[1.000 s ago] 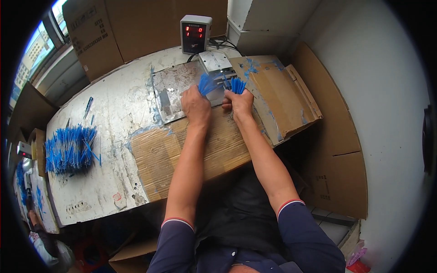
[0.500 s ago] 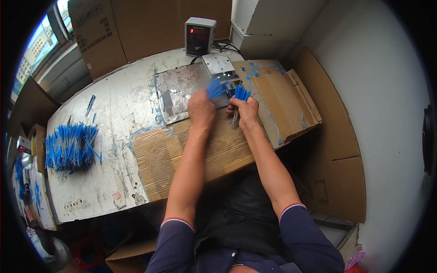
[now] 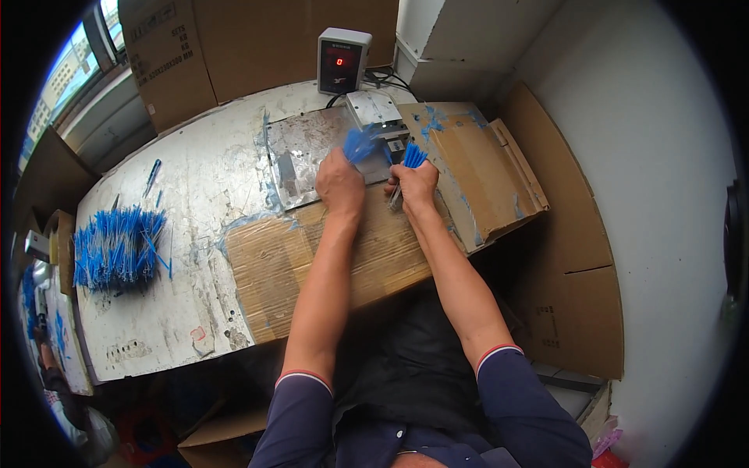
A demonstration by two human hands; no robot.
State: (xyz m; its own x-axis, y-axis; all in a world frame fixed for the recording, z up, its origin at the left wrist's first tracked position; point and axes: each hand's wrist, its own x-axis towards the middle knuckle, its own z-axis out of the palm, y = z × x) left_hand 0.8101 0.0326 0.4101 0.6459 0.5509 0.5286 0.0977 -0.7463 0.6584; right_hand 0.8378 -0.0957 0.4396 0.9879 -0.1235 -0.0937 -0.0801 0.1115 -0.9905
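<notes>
My left hand (image 3: 340, 186) is closed around a bunch of thin pieces with blue ends (image 3: 360, 146), smeared by motion, above a worn metal plate (image 3: 300, 148). My right hand (image 3: 419, 186) grips a second bundle of blue-ended pieces (image 3: 415, 154); its thin silvery ends stick out below the fingers. Just beyond both hands sits a small metal device (image 3: 374, 108) with a dark slotted part. At the table's left lies a big pile of the same blue-ended pieces (image 3: 119, 248).
A display box (image 3: 343, 58) with a lit red digit stands at the back, cables beside it. A cardboard box (image 3: 488, 179) lies right of my hands, and flat cardboard (image 3: 269, 273) covers the front edge. A pen (image 3: 153, 178) rests behind the pile. Another person's arm (image 3: 48, 359) shows far left.
My left hand has shifted slightly left with its bunch. My right hand has drawn a little left and tilted. The red digit on the display has changed.
</notes>
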